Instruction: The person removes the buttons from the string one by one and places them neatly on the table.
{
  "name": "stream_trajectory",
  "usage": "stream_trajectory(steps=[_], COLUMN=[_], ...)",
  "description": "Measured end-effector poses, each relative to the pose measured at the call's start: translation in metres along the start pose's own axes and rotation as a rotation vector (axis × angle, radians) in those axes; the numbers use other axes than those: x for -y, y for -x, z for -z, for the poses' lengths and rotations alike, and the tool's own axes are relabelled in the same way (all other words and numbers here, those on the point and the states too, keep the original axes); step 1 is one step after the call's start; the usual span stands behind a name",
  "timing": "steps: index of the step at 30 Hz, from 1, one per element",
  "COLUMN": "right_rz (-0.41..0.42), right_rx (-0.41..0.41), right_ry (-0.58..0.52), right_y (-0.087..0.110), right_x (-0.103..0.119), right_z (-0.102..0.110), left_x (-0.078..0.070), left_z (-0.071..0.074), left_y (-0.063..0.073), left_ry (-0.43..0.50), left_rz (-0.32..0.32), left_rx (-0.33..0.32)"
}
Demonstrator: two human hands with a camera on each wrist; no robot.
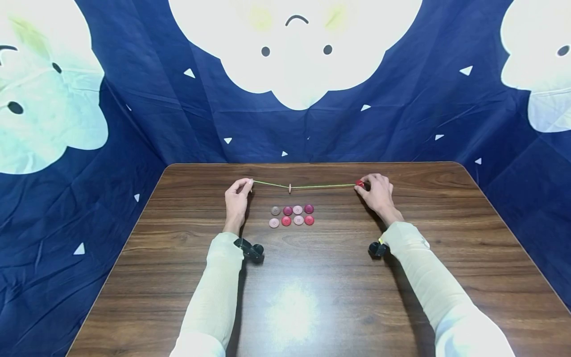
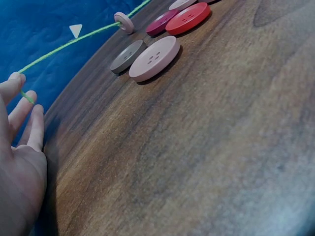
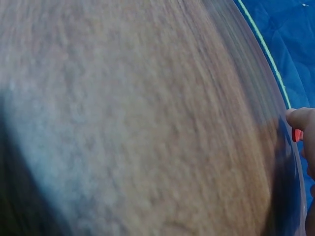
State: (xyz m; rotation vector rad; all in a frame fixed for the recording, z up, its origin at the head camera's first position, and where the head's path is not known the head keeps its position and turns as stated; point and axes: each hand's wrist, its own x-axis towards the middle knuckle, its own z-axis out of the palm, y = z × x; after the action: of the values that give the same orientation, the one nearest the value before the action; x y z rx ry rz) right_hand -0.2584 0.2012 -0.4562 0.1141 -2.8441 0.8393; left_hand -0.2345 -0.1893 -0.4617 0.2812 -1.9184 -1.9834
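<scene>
A green string [image 1: 323,187] is stretched between the two hands above the back of the table. My left hand [image 1: 238,201] pinches one end between thumb and forefinger; a short tail hangs below the fingertips in the left wrist view. At the other end my right hand [image 1: 379,194] pinches the string along with a red piece [image 1: 359,183], probably a button, mostly hidden by the fingers. A pale pink button [image 2: 124,22] hangs threaded on the string, where it sags slightly. Below the string lie two rows of buttons, including a grey one [image 1: 275,210] and a red one [image 1: 286,221].
The wooden table [image 1: 312,277] has a rounded back edge against a blue cloth backdrop [image 1: 192,129] with white cloud shapes. Black wrist cameras [image 1: 251,249] sit on both forearms, just over the tabletop. Light glares off the table's front middle.
</scene>
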Motion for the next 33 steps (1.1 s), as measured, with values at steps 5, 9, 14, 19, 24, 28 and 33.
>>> stream_trajectory(steps=[5, 9, 14, 19, 24, 28, 33], right_rz=[-0.007, -0.007, -0.004, -0.003, 0.017, 0.049, 0.119], right_rx=[-0.004, -0.018, -0.037, -0.046, -0.042, -0.041, -0.048], right_ry=[0.017, 0.019, 0.029, 0.036, 0.027, 0.006, 0.002], right_y=[0.000, 0.000, 0.000, 0.001, 0.003, 0.005, 0.007], right_x=[0.000, -0.001, -0.004, -0.005, 0.000, 0.007, 0.018], right_z=[0.001, 0.001, 0.000, 0.000, 0.000, -0.003, -0.009], left_x=[0.000, 0.000, 0.001, 0.000, 0.000, 0.000, 0.000], left_z=[0.000, 0.001, 0.001, 0.001, 0.000, 0.000, 0.001], left_y=[0.000, -0.001, -0.001, 0.000, -0.001, -0.001, -0.001], left_ry=[-0.017, -0.021, -0.020, -0.009, -0.009, -0.008, -0.009], left_rz=[-0.002, -0.010, -0.006, 0.005, 0.010, 0.015, 0.014], left_rx=[-0.002, -0.004, -0.005, -0.005, -0.006, -0.006, -0.007])
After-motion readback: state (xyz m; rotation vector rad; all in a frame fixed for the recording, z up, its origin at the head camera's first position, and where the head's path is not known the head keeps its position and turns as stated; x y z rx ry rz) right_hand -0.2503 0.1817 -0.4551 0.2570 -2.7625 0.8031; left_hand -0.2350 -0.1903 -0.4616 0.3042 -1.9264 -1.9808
